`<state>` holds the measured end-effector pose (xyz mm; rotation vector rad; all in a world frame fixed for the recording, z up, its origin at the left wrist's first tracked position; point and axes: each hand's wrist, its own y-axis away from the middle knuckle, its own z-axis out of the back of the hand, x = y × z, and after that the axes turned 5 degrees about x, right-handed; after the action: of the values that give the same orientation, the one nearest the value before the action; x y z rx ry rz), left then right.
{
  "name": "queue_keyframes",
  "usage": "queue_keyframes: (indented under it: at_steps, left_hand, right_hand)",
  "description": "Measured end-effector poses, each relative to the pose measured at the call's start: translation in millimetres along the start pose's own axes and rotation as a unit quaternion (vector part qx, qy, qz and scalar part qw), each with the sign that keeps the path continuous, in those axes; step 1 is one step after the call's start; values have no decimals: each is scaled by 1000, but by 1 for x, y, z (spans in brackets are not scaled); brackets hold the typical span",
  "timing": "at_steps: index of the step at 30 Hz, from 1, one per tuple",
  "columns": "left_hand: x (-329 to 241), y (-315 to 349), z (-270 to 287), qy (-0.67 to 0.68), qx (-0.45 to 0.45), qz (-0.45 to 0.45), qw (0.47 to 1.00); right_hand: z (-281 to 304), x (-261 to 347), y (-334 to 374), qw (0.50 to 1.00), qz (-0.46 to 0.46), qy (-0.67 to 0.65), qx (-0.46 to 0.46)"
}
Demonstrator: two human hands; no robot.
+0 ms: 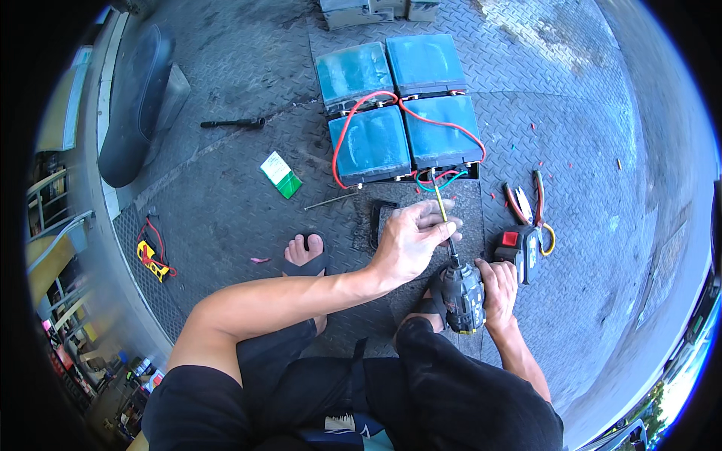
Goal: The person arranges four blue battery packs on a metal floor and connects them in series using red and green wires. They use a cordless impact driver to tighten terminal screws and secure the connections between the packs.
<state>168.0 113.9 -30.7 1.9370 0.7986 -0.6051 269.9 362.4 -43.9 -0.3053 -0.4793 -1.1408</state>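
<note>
Several teal batteries [442,131] stand together on the metal floor in front of me, their terminals joined by red wires [344,146]. My right hand [499,292] grips a black cordless driver [465,297], which points away from me. A long, thin driver bit [441,201] reaches from its nose to the front edge of the near right battery, beside a green wire [453,180]. My left hand [414,239] has its thumb and fingers closed around the bit's shaft. Whether the tip sits in a screw is too small to tell.
Red-handled pliers [537,203] lie to the right. On the left are a green and white packet [281,175], a black rod-like tool [232,122], a yellow meter [153,261] with a red lead, and a black seat [137,105]. A thin metal rod [331,201] lies near the batteries.
</note>
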Motion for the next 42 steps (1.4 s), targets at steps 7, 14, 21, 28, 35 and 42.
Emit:
queue_keyframes:
  at_steps: [7, 14, 21, 28, 35, 42]
  left_hand:
    - [-11, -7, 6, -25, 18, 37, 999]
    - [-18, -11, 5, -79, 17, 41, 996]
    - [-16, -10, 11, -29, 49, 54, 997]
    - [-11, -11, 14, -31, 65, 42, 996]
    - [-9, -9, 13, -33, 64, 39, 997]
    - [-10, -8, 9, -41, 44, 42, 997]
  right_hand:
    - [-2, -2, 1, 1000, 0, 7, -5]
    - [0, 1, -3, 1000, 5, 11, 1]
    - [-4, 6, -1, 1000, -6, 8, 6]
    - [-3, 5, 0, 1000, -10, -2, 12]
    - [-2, 6, 0, 1000, -16, -1, 22]
    - [-1, 3, 1, 1000, -9, 14, 20]
